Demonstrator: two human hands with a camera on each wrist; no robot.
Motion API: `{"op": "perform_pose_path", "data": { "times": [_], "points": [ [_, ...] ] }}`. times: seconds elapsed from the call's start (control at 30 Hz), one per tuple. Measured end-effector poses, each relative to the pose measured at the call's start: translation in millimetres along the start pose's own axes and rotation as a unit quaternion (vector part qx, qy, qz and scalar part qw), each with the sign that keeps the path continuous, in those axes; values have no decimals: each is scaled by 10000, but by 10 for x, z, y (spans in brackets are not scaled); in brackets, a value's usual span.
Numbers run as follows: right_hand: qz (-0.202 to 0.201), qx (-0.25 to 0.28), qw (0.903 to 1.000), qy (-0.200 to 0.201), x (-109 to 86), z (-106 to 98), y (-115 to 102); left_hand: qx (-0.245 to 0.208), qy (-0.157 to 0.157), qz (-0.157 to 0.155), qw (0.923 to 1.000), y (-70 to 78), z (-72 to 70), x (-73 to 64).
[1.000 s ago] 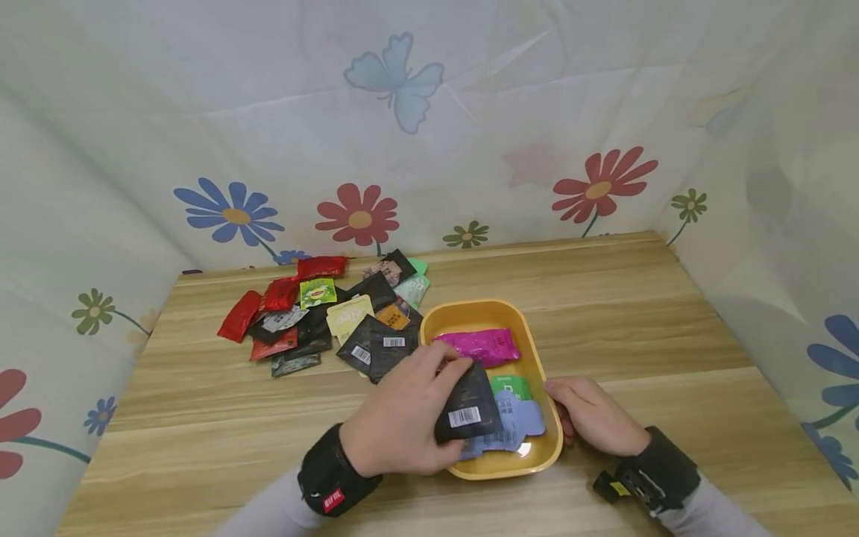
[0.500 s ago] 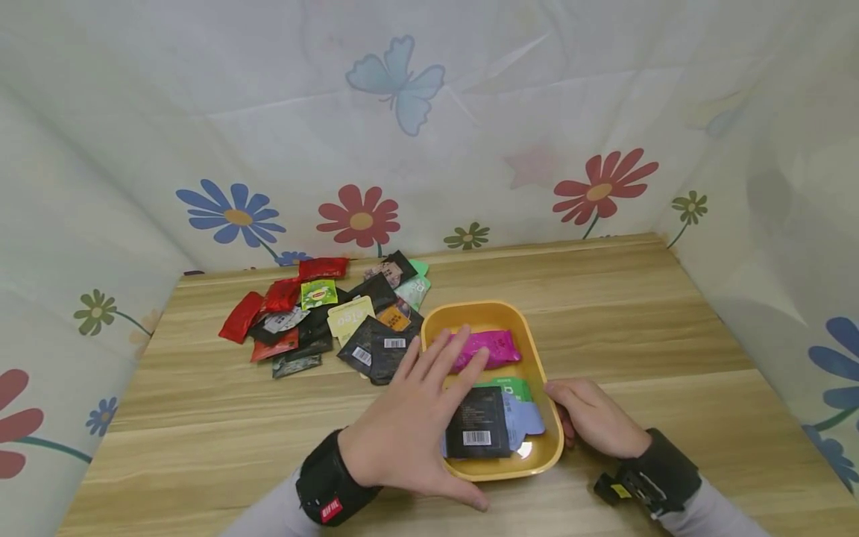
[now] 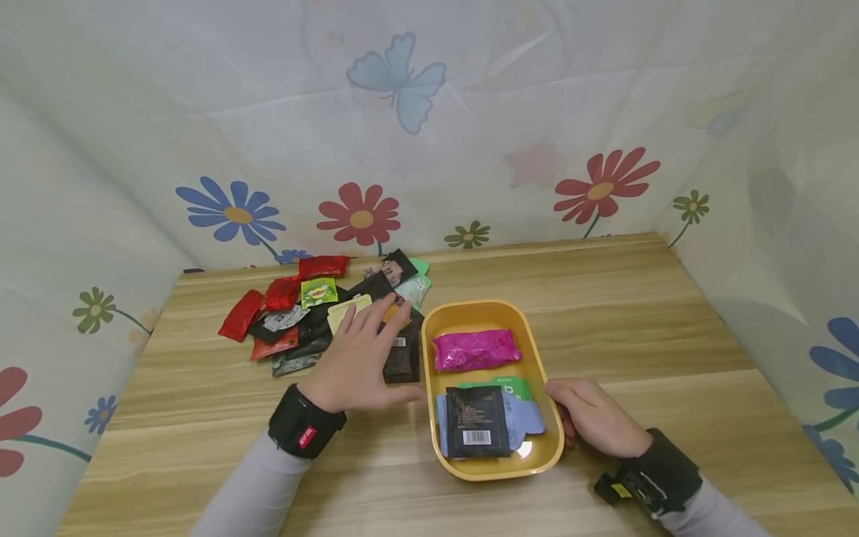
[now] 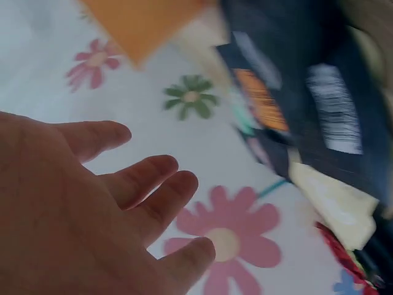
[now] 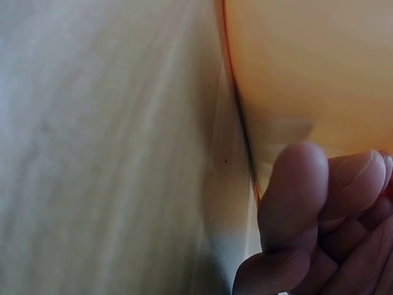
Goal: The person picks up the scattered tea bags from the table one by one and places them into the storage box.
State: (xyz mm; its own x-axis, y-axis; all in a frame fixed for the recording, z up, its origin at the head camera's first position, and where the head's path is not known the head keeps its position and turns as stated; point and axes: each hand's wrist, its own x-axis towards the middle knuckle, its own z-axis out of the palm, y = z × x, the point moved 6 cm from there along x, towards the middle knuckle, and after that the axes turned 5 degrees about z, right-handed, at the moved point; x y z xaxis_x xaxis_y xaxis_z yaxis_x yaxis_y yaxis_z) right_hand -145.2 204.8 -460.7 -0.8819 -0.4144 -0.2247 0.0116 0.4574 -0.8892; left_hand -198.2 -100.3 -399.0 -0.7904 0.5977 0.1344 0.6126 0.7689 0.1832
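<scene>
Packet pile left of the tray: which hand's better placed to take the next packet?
Left, I'd say. The left hand is right by the packet pile, fingers spread, holding nothing. The right hand is across the yellow tray, at its right side.

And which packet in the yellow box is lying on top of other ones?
The black packet with the white barcode: it overlaps the blue one and the green one, while the pink one lies apart.

The head view is looking forward and down from above; close up, the left-wrist view is sharing its eight-o'clock packets [image 3: 315, 322], the right-wrist view its five-o'clock tray [image 3: 496, 470].
</scene>
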Motion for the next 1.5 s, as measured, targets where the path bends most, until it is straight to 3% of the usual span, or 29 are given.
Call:
{"op": "perform_pose_path", "data": {
  "times": [0.27,0.37,0.63,0.8,1.2,1.5],
  "points": [
    [24,36,10000,3,-2,0,5,-56,-162,112,9998,-218,211,48],
    [31,-3,10000,10,3,-4,7,-121,-247,171,9995,-249,253,58],
    [45,-62,10000,42,1,-11,14,18,-830,9,9965,-313,392,107],
    [62,-46,10000,21,-2,-11,9,-18,-899,-74,9959,-327,415,116],
    [-1,14,10000,-76,6,4,1,-24,-693,8,9976,-375,382,107],
    [25,-19,10000,-29,8,42,-9,-1,48,-170,9998,-446,71,63]
  ]
}}
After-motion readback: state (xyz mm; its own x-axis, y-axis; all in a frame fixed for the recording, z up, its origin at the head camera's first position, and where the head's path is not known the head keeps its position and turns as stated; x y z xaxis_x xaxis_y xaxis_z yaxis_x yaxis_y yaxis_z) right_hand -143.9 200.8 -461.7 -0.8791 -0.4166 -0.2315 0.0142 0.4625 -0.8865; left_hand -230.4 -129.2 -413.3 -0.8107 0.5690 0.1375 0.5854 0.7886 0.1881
